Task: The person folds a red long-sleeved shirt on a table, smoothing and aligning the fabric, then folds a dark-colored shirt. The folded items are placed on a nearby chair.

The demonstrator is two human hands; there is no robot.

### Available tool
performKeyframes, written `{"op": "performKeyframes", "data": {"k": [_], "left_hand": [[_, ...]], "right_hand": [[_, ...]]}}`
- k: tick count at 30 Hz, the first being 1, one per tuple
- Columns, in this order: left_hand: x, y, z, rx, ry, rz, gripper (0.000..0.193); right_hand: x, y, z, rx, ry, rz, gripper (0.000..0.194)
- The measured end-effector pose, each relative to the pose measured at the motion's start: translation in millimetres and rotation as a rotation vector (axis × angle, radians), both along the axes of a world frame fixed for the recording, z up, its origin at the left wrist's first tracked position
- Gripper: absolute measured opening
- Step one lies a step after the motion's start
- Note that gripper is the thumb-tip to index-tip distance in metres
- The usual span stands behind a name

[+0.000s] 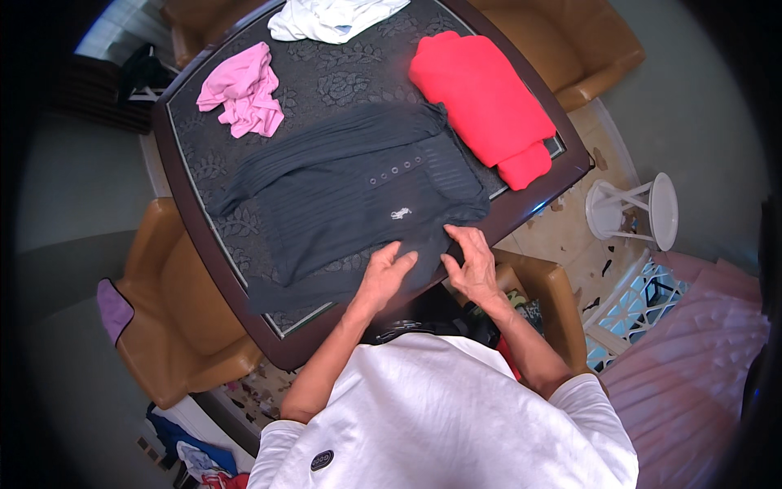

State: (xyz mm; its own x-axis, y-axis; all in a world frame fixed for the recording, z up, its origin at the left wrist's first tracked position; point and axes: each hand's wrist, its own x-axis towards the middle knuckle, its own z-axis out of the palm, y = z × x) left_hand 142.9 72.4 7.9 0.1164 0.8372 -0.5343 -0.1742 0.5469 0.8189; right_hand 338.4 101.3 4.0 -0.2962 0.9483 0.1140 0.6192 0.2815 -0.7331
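Observation:
A dark grey ribbed long-sleeved shirt [330, 208] lies spread on the table, its collar end to the right. A short row of buttons runs along its front, near a small white embroidered emblem [401, 213]. The far sleeve [330, 137] extends left to a narrow cuff. Along the table's near edge stretches the other sleeve [305, 292]. My left hand [386, 274] rests at this near sleeve, thumb and fingers apart. At the near shoulder, my right hand [473, 266] touches the cloth with spread thumb and forefinger. Neither hand visibly grips the fabric.
A folded red cloth item [482, 104] lies beside the collar. Crumpled pink [244, 91] and white [336, 18] cloths sit farther back. Tan armchairs [183, 293] surround the dark wood table rim [201, 250]. On the right-hand floor is a white round stool [663, 211].

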Motion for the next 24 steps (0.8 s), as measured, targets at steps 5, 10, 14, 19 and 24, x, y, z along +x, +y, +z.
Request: {"op": "performKeyframes", "data": {"k": [5, 10, 14, 19, 24], "left_hand": [[-5, 7, 11, -0.278, -0.405, 0.218, 0.021], [-7, 3, -2, -0.440, -0.400, 0.419, 0.025], [-3, 4, -7, -0.431, -0.487, 0.365, 0.026], [3, -3, -11, -0.254, -0.149, 0.310, 0.024], [13, -15, 1, 0.600, 1.006, 0.182, 0.040]], "right_hand": [[-9, 5, 16, 0.060, -0.021, 0.192, 0.063], [4, 4, 12, 0.124, 0.024, 0.249, 0.059], [4, 5, -15, 0.218, -0.016, 0.157, 0.042], [2, 24, -11, 0.268, 0.047, 0.062, 0.028], [10, 27, -3, 0.163, 0.004, 0.069, 0.024]]}}
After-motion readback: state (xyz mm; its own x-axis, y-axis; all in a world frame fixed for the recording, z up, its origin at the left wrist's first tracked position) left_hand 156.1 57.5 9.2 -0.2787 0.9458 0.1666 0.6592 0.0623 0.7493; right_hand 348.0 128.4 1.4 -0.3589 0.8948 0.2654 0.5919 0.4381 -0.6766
